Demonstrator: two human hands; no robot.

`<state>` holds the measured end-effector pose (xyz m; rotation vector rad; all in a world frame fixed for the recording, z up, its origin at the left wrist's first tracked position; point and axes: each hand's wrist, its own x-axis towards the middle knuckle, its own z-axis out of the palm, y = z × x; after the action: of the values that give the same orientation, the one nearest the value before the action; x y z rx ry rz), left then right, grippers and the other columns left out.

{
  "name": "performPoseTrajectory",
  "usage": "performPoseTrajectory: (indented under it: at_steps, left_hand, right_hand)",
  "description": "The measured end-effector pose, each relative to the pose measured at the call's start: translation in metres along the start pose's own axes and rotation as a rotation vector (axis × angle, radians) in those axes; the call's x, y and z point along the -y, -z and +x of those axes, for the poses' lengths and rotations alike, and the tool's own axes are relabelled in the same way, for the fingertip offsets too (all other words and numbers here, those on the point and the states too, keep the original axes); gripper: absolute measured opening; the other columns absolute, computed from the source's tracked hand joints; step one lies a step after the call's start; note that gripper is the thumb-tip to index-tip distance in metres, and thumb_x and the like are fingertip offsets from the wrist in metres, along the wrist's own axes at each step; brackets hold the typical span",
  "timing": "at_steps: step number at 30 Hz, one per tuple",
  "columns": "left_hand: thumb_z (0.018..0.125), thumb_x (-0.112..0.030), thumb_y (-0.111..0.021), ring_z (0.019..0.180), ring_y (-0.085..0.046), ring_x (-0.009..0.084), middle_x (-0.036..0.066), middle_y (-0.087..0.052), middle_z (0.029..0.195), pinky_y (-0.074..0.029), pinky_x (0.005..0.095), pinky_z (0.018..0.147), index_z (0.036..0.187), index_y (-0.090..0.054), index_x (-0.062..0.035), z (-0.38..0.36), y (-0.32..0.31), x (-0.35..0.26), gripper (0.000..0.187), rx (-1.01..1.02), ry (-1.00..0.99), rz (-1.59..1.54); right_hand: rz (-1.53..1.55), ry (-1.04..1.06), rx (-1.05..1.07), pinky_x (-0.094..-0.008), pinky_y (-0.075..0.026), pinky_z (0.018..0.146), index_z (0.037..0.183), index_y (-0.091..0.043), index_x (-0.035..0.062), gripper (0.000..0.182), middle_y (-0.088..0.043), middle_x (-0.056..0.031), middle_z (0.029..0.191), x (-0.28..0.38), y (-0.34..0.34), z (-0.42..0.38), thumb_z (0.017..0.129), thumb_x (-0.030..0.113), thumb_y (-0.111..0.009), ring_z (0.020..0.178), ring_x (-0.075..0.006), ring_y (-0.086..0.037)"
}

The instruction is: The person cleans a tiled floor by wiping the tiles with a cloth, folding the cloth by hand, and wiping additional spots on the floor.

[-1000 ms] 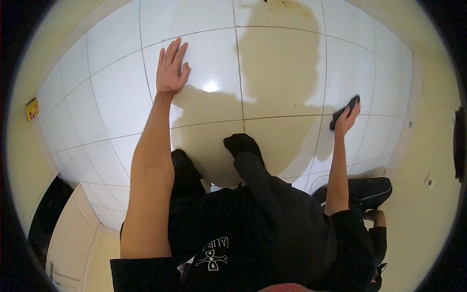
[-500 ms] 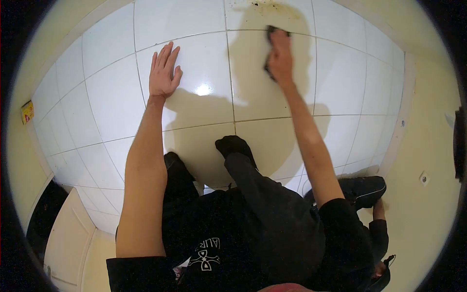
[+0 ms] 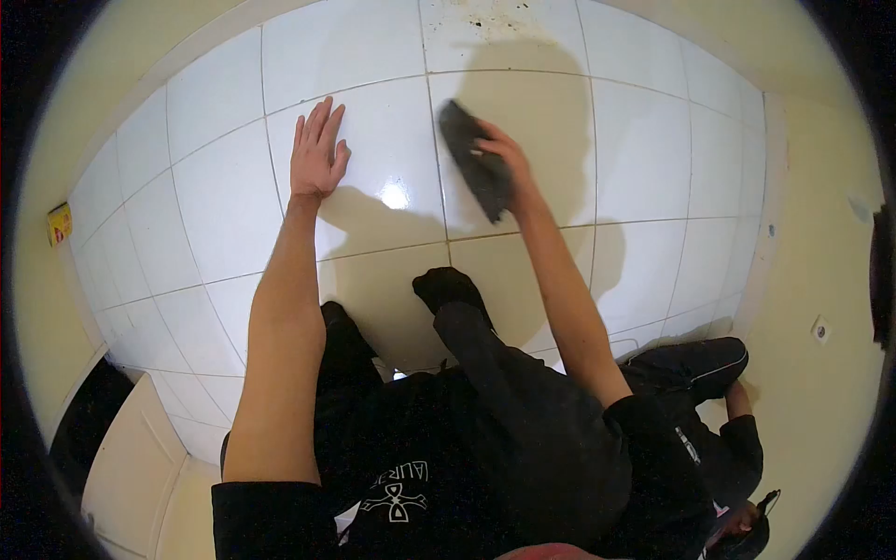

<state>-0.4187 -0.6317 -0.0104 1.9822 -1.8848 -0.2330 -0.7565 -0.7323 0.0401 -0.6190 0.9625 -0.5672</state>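
Note:
My right hand is closed on a dark grey folded cloth, a long flat piece slanting across the palm side. It is held above the tiles, close to a grout line, and its edges are blurred by motion. Flat on a white tile lies my left hand, fingers stretched out and the thumb apart. Nothing is under it that shows. Dark crumbs and brownish smears dot the tile beyond my right hand.
White tiled floor spreads around me, bounded by pale walls. My sock-covered foot rests between my arms. At the right, another person in dark clothes sits by the wall. A small yellow box is at the left wall, near a white door.
My right hand has drawn the cloth back toward me and to the left, away from the crumbs, turning it so its broad side shows. My left hand stays flat on the tile.

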Motion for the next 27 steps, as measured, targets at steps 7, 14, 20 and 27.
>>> performPoseTrajectory:
  at_steps: [7,14,20,27]
  left_hand:
    - [0.094,-0.023,-0.053,0.153,-0.036,0.0296,0.008,-0.039,0.167,-0.022,0.0523,0.129,0.155,-0.049,-0.0153,-0.001,0.001,0.000,0.062,-0.008,0.008,-0.010]
    - [0.093,-0.023,-0.054,0.154,-0.035,0.0287,0.007,-0.039,0.167,-0.022,0.0518,0.129,0.155,-0.049,-0.0159,0.000,0.002,-0.002,0.062,0.006,0.026,-0.015]
    - [0.093,-0.023,-0.054,0.153,-0.036,0.0289,0.007,-0.038,0.167,-0.021,0.0518,0.129,0.155,-0.049,-0.0151,0.002,0.005,-0.001,0.063,0.024,0.031,-0.007]
    - [0.091,-0.023,-0.055,0.152,-0.038,0.0296,0.007,-0.040,0.166,-0.023,0.0524,0.129,0.153,-0.051,-0.0149,0.003,0.003,0.003,0.063,0.026,0.039,-0.020]
  right_hand:
    - [0.010,0.314,-0.441,-0.0355,-0.053,0.101,0.150,-0.050,-0.0027,0.054,-0.063,-0.0118,0.139,-0.002,0.156,-0.115,0.100,0.016,-0.056,0.119,-0.0223,-0.063]
    - [-0.952,0.511,-0.851,-0.0459,-0.027,0.126,0.151,-0.049,-0.0027,0.047,-0.047,-0.0203,0.161,-0.054,0.221,-0.156,0.104,0.005,-0.050,0.153,-0.0349,-0.038]
    - [-1.431,0.656,-1.038,-0.0541,-0.022,0.127,0.148,-0.047,-0.0098,0.049,-0.043,-0.0258,0.161,-0.042,0.200,-0.099,0.103,0.010,-0.051,0.152,-0.0422,-0.036]
    - [-1.446,0.810,-0.977,-0.0519,-0.024,0.128,0.143,-0.053,-0.0100,0.046,-0.049,-0.0262,0.156,0.030,0.239,-0.018,0.102,0.010,-0.049,0.149,-0.0429,-0.040]
